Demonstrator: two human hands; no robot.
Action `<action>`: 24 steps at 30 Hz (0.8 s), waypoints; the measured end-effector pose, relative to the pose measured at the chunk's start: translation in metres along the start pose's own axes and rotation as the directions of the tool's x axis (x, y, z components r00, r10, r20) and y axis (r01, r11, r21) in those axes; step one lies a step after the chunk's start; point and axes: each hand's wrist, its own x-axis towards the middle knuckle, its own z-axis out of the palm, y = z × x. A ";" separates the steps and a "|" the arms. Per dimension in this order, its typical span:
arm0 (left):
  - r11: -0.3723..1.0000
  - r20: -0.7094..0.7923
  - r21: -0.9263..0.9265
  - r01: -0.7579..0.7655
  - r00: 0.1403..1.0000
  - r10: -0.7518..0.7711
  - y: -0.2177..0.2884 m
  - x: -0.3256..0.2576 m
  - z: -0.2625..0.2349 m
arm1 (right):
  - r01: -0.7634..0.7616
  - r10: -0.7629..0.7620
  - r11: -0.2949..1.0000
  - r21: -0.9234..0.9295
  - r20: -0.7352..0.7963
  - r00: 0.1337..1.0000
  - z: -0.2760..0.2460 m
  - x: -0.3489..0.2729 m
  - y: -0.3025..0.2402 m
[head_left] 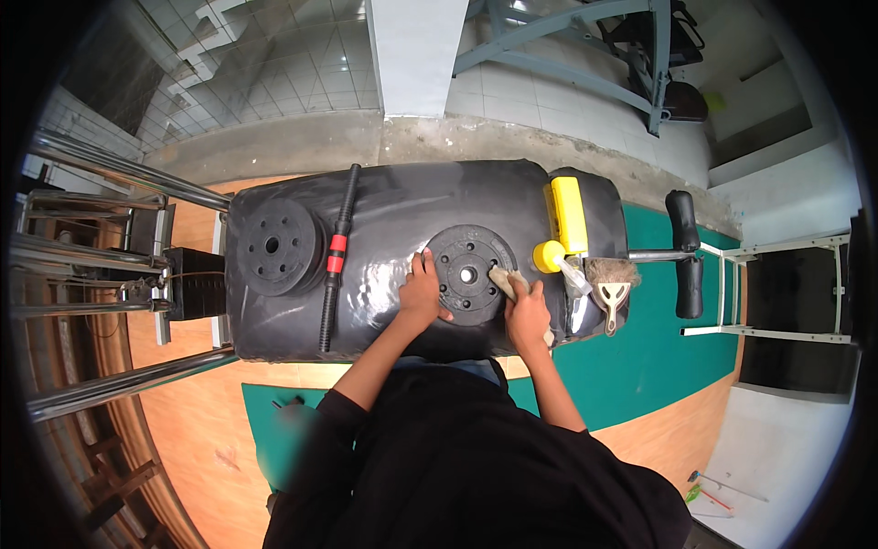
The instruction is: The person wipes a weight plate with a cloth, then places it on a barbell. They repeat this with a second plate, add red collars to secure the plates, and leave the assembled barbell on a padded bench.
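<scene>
Flanking the weight plate (455, 286) are a bar (336, 253) (left) and a brush (614, 295).

A loose, plain black top (485, 467) had dark sleeves (322, 435) that stopped well short of the hands (422, 293), leaving forearms (377, 357) bare; bluish cloth (485, 369) showed past its hem.

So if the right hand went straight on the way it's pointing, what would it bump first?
Most likely the round black weight plate: the pale cloth in the right hand seems to touch it, though depth is hard to judge.
</scene>
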 end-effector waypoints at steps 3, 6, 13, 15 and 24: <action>0.999 -0.042 0.036 -0.022 0.999 0.024 0.000 0.004 -0.003 | -0.008 0.005 0.999 0.039 0.058 0.998 -0.005 -0.010 0.009; 0.999 -0.012 0.039 -0.030 0.999 0.031 -0.001 0.007 -0.002 | 0.104 -0.104 0.994 0.026 0.019 0.994 -0.001 0.002 0.018; 0.994 -0.073 -0.002 -0.107 0.992 0.107 -0.011 0.009 0.001 | 0.208 -0.210 0.977 -0.041 -0.077 0.975 0.023 0.089 -0.035; 0.990 -0.083 -0.039 -0.137 0.988 0.133 -0.012 0.006 0.000 | 0.198 -0.201 0.979 -0.047 -0.080 0.976 0.027 0.092 -0.054; 0.959 -0.231 -0.200 -0.198 0.961 0.151 -0.038 -0.014 0.013 | 0.421 -0.421 0.907 0.013 0.076 0.904 0.030 0.067 -0.068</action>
